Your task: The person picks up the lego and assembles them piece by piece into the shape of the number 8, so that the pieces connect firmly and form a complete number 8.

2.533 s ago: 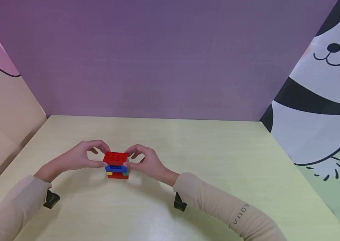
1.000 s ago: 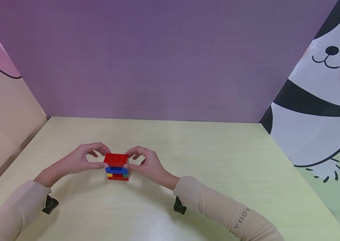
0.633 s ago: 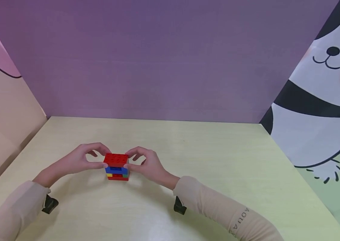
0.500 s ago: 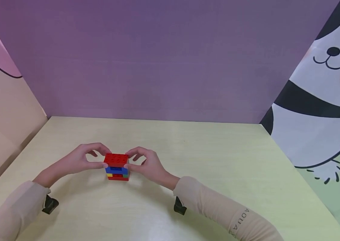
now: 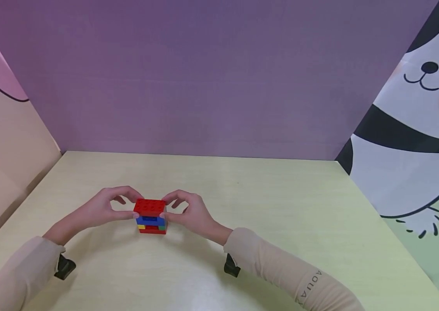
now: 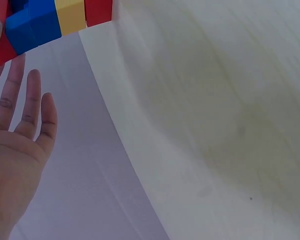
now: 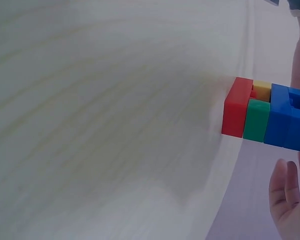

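A small stack of toy building bricks stands upright on the pale wooden table (image 5: 188, 276), left of centre. Its top is a studded red brick (image 5: 150, 207). Below come blue bricks (image 5: 150, 220), then a yellow brick (image 5: 141, 226) and a green brick (image 7: 256, 120) with a gap between them, over a red base brick (image 7: 235, 110). My left hand (image 5: 104, 207) pinches the left end of the top brick, thumb in front and index finger behind. At the opposite end, my right hand (image 5: 192, 211) pinches it likewise. Other fingers of both hands stay apart from the bricks.
Behind the table rises a purple wall panel (image 5: 203, 77). A panda picture (image 5: 409, 172) covers the right side, and a beige and pink panel (image 5: 5, 172) borders the left. Black wrist devices hang under both sleeves (image 5: 266, 250).
Both hands keep their pinch on the top red brick, and the stack keeps its place on the table. The whole head view has shifted very slightly.
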`<state>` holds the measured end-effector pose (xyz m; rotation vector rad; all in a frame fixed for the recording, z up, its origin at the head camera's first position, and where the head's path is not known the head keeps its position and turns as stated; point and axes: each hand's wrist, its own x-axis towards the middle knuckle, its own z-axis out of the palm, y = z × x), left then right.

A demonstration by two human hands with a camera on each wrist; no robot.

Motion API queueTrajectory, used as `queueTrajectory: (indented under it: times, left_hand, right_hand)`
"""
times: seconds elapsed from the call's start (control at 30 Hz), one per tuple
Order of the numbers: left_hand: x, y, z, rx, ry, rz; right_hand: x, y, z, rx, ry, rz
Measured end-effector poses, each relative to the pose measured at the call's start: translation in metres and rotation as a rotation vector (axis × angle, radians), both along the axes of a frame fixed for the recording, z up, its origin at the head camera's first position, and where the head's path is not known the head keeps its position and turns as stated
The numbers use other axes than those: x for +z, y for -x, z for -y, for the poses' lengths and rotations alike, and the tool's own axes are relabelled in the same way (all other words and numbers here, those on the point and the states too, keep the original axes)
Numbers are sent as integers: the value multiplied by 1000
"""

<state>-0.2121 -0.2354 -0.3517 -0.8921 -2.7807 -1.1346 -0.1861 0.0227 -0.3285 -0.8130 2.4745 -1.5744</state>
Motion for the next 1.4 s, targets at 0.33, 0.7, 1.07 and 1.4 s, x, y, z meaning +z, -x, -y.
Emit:
queueTrajectory:
  times: [0.33, 0.7, 1.07, 1.4]
  left_hand:
    - [3, 0, 0, -4, 13, -32]
    - [5, 4, -1, 4, 25, -40]
    - [0, 10, -3, 37, 30, -40]
    - [-5, 13, -4, 41, 13, -50]
  right_hand:
    - [3, 2, -1, 13, -7, -29]
    - [-34, 34, 2, -6, 2, -48]
    - [-35, 40, 3, -14, 11, -46]
    - [-36, 47, 6, -45, 20, -28]
